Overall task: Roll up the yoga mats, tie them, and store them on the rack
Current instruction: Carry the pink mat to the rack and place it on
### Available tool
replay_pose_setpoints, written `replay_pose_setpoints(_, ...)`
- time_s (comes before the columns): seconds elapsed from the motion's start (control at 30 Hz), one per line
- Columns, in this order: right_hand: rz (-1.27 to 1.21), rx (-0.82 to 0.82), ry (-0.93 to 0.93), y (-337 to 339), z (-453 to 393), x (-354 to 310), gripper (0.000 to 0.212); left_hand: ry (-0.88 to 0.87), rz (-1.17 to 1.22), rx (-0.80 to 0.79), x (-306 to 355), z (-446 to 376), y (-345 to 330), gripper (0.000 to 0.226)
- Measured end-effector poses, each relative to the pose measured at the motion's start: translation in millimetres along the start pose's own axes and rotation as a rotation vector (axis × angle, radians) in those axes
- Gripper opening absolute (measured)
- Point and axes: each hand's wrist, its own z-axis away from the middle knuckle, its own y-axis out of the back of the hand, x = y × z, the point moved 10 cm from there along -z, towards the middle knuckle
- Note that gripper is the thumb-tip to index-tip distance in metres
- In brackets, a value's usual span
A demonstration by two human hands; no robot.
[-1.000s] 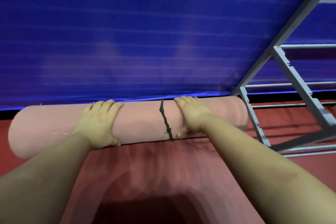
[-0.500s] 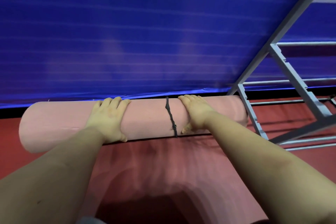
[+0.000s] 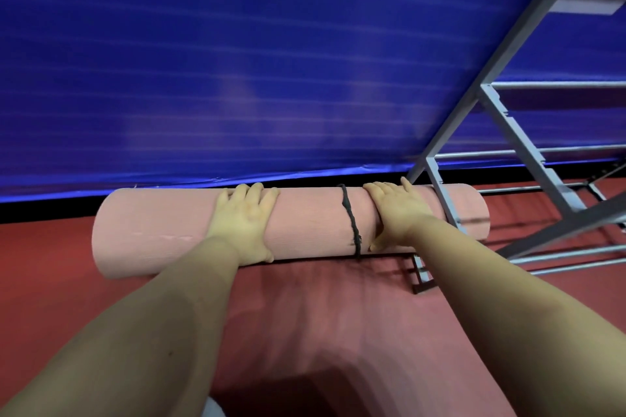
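Since the earlier frame the pink yoga mat (image 3: 305,227) has rolled rightward, its far end now passing behind the rack (image 3: 515,159) upright. The left hand (image 3: 244,223) and right hand (image 3: 396,213) press flat on the roll, fingers extended, gripping nothing. The black tie (image 3: 350,217) circles the roll just left of the right hand. Risk: the end may snag on the rack leg, or the single, off-centre tie may let the left portion loosen. The roll appears tight, matte and even, lying on the floor against the blue wall padding (image 3: 237,78).
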Motion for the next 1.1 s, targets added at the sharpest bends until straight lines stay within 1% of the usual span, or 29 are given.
replay_pose_setpoints(0.1, 0.087, 0.009, -0.052, -3, 4, 14, 0.111, -0.010, 0.015, 0.025, 13, -5, 3, 0.108)
replay_pose_setpoints(0.23, 0.123, 0.033, -0.137, -7, 8, 36, 0.100, -0.030, 0.032, 0.076, 35, -11, 10, 0.103)
replay_pose_setpoints(0.3, 0.176, 0.038, -0.192, -8, 12, 48, 0.090, -0.038, 0.040, 0.097, 50, -15, 13, 0.101)
replay_pose_setpoints(0.37, 0.169, 0.009, -0.267, -9, 18, 59, 0.077, -0.050, 0.038, 0.103, 69, -20, 15, 0.099)
replay_pose_setpoints(0.43, 0.173, -0.008, -0.303, -6, 23, 62, 0.066, -0.066, 0.031, 0.106, 87, -23, 14, 0.098)
replay_pose_setpoints(0.47, 0.185, -0.012, -0.300, -5, 24, 59, 0.065, -0.073, 0.033, 0.108, 95, -25, 13, 0.097)
replay_pose_setpoints(0.53, 0.183, 0.008, -0.250, -3, 23, 45, 0.071, -0.083, 0.048, 0.115, 107, -27, 11, 0.096)
replay_pose_setpoints(0.6, 0.120, 0.032, -0.153, -4, 22, 23, 0.080, -0.078, 0.074, 0.113, 117, -31, 10, 0.094)
replay_pose_setpoints(0.67, 0.077, 0.016, -0.056, -10, 23, 0, 0.084, -0.068, 0.106, 0.114, 126, -34, 10, 0.091)
replay_pose_setpoints(0.77, 0.026, 0.017, -0.030, -22, 23, -9, 0.087, -0.060, 0.150, 0.129, 137, -35, 12, 0.089)
replay_pose_setpoints(0.87, -0.020, 0.035, -0.027, -27, 18, -1, 0.098, -0.085, 0.140, 0.128, 139, -35, 14, 0.091)
replay_pose_setpoints(0.9, -0.016, 0.037, -0.028, -26, 15, 3, 0.097, -0.096, 0.141, 0.131, 139, -35, 16, 0.092)
replay_pose_setpoints(1.0, 0.025, 0.038, -0.022, -22, 6, 7, 0.080, -0.151, 0.164, 0.131, 137, -32, 18, 0.094)
replay_pose_setpoints(1.1, 0.061, 0.008, -0.004, -23, 0, 4, 0.078, -0.185, 0.144, 0.064, 112, -25, 12, 0.105)
